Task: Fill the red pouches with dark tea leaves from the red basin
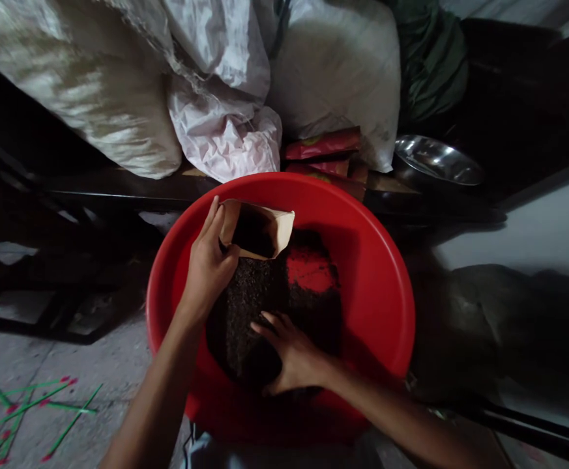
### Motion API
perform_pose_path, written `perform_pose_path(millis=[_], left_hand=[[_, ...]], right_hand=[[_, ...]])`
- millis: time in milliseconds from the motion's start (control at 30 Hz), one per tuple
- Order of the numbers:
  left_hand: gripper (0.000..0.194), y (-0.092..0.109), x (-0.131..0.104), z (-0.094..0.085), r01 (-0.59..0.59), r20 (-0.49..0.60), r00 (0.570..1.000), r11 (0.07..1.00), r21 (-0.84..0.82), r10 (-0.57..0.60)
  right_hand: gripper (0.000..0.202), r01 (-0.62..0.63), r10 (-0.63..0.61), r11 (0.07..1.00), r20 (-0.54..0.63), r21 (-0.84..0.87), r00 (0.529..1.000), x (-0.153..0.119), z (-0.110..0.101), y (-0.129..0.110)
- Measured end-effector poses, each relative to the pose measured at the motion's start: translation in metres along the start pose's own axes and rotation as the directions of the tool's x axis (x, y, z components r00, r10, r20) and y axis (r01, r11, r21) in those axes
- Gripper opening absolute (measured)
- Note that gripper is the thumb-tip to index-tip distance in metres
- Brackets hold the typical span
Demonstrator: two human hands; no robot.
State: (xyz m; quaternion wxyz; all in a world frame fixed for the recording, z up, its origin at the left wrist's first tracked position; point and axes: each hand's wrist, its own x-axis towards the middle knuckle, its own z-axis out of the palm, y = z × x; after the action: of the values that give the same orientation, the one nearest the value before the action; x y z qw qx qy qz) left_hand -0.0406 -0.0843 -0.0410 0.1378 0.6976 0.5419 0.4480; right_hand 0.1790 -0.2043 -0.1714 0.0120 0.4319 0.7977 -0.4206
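Observation:
A large red basin holds dark, crumbly loose material, and its red bottom shows through in one patch. My left hand grips the left side of an open paper bag over the far left part of the basin. The bag's mouth faces me, and its inside looks dark. Lower in the basin, my right hand rests at the dark material with its fingers spread and curved; its fingertips touch or hover just above the heap.
White sacks and a pale full sack stand behind the basin on a dark shelf. Red packets lie there, beside a metal bowl. Green sticks with red ends are scattered on the floor at left.

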Motion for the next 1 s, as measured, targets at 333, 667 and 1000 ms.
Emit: perform_pose_path(millis=[333,667,1000], left_hand=[[0.092,-0.003,-0.004,0.002,-0.065,0.005,0.998,0.996,-0.065,0.066],[0.100,-0.010,-0.019,-0.003,-0.116,0.110,0.985,0.984,-0.136,0.132],[0.098,-0.017,-0.002,-0.004,-0.108,0.005,0.994,0.989,-0.100,0.109]], right_hand=[[0.065,0.050,-0.066,0.993,-0.147,-0.108,0.987,0.004,0.000,-0.016],[0.060,0.381,-0.518,0.855,-0.573,-0.351,0.635,0.031,-0.183,-0.082],[0.020,0.308,-0.520,0.827,-0.849,-0.471,0.098,0.047,-0.170,-0.052]])
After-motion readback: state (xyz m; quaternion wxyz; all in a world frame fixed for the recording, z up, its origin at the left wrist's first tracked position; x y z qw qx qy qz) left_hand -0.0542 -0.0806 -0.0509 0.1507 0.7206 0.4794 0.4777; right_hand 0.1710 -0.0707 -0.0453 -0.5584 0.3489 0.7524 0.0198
